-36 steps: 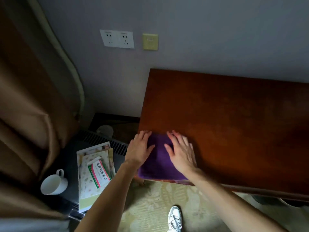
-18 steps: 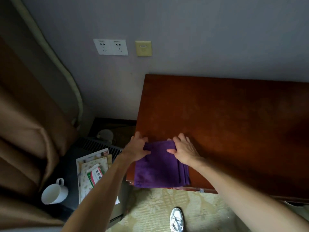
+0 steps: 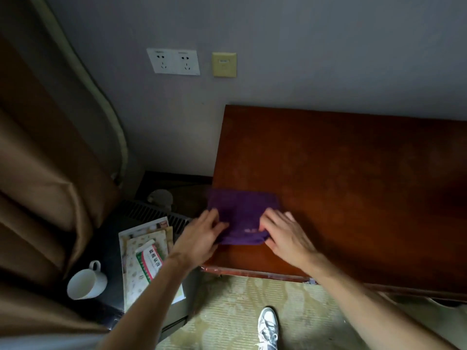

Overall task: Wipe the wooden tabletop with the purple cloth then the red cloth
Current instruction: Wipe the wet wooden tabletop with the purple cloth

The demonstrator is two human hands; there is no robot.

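Lying flat at the left end of the reddish-brown wooden tabletop (image 3: 353, 185), the folded purple cloth (image 3: 241, 212) overlaps the table's left edge slightly, and its near edge is bunched into a thick roll. The person's left hand (image 3: 202, 236) meets the cloth at its near-left corner, fingers curled against the fabric; whether they pinch it or only press on it cannot be told. The right hand (image 3: 283, 234) rests palm-down at the near-right corner, fingers spread and laid over the rolled edge, pressing on it rather than closed around it. The two hands sit apart, with a strip of cloth exposed between them. Both bare forearms enter from the near side of the view. The tabletop's far edge sits against a grey wall (image 3: 303, 59) carrying a white double socket plate (image 3: 174, 61) and, just to its right, a yellowish square plate (image 3: 224, 64). To the left of the table, a low dark surface (image 3: 111, 251) holds a white ceramic mug (image 3: 86, 284) lying tilted, and a stack of printed booklets (image 3: 141, 248) with a red-and-green labelled box (image 3: 149, 261) on top. Brown curtain fabric (image 3: 38, 198) fills the far-left area. A white sneaker (image 3: 268, 327) stands on the patterned pale-green carpet (image 3: 235, 311) near the table's front edge.
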